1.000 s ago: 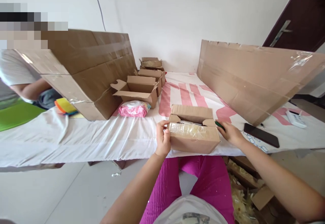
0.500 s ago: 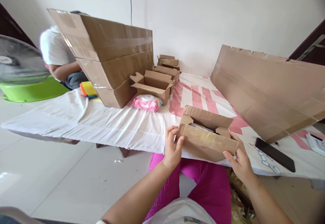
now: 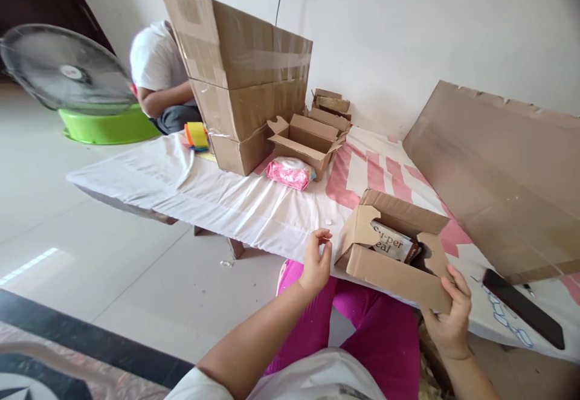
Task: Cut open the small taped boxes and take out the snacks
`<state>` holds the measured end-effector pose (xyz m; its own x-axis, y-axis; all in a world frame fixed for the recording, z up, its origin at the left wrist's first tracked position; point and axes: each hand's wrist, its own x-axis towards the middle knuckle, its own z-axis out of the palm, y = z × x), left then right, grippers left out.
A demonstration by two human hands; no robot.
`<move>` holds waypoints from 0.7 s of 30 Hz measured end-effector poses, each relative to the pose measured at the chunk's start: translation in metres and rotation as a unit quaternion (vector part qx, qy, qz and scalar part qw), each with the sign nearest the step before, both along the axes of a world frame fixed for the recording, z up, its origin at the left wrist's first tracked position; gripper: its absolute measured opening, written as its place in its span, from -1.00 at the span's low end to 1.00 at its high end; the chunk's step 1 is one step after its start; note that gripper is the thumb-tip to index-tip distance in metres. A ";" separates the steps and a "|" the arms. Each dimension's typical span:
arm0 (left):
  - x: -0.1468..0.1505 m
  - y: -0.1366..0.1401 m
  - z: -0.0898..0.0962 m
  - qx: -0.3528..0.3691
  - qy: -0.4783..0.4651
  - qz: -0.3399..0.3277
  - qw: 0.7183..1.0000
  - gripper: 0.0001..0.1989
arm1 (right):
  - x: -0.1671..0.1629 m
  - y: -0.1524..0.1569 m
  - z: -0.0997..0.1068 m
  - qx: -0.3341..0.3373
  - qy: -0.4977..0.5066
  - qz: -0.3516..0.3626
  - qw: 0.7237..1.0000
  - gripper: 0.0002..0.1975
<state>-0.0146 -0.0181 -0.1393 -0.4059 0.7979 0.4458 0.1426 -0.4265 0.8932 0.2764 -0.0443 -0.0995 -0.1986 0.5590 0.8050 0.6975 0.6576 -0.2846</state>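
A small cardboard box (image 3: 394,276) sits open at the table's near edge, its flaps standing up and outward. Inside it lie printed packets (image 3: 393,243), one lettered "Su-per" with part of another word. My right hand (image 3: 451,309) grips the box's right end, thumb and fingers on the front flap's corner. Just left of the box, my left hand (image 3: 317,261) hovers apart from it, fingers loosely curled and holding nothing. A small white bit (image 3: 328,222) lies on the cloth beyond that hand.
Stacked large cartons (image 3: 247,98) rise at the left, with open small boxes (image 3: 312,137) and a pink wipes pack (image 3: 290,173) beside them. A cardboard sheet (image 3: 498,176) leans at right, near a black phone (image 3: 521,306). A person (image 3: 158,80) sits behind the cartons, near a fan (image 3: 70,74).
My left hand has let go of the box. The box's front and side flaps have opened outward, uncovering the packets. The view has swung to the left.
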 end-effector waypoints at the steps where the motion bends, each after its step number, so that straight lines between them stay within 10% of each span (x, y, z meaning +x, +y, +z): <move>1: -0.004 0.006 -0.003 -0.021 0.002 0.011 1.000 -0.81 | -0.001 0.000 -0.001 -0.003 0.008 0.005 1.000 -0.40; 21: -0.031 0.077 0.003 -0.148 0.358 -0.036 0.921 -0.71 | -0.017 0.007 -0.021 0.035 0.066 -0.035 0.997 -0.58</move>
<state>-0.0455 0.0591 -0.1360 -0.0331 0.9407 0.3377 0.7205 -0.2117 0.6604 0.2590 -0.0369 -0.1204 -0.0501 0.5096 0.8590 0.7022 0.6296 -0.3325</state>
